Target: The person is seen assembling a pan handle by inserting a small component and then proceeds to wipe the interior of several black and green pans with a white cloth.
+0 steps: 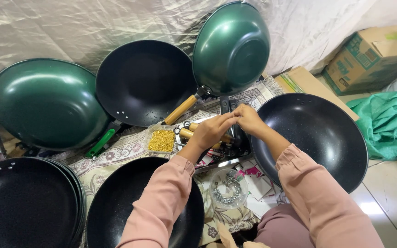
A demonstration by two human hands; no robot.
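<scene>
Left: stacked black woks [26, 202] and a green wok [47, 103] wall off that side.
Right: a black wok [318, 138] sits just beside the right hand [249, 119].
Ahead: a leaning green wok [230, 46] and a black wok [145, 80] block the back.
Near: a bowl of screws [228, 188] lies between the forearms.
Open: bare floor [391, 193] at far right.

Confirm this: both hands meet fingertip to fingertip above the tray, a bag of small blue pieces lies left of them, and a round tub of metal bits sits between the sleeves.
Not quite. In the head view the bag holds small yellow pieces, not blue. The rest stands: the left hand and right hand meet at the fingertips above the tray, and the round tub of metal bits sits between the sleeves.
</scene>
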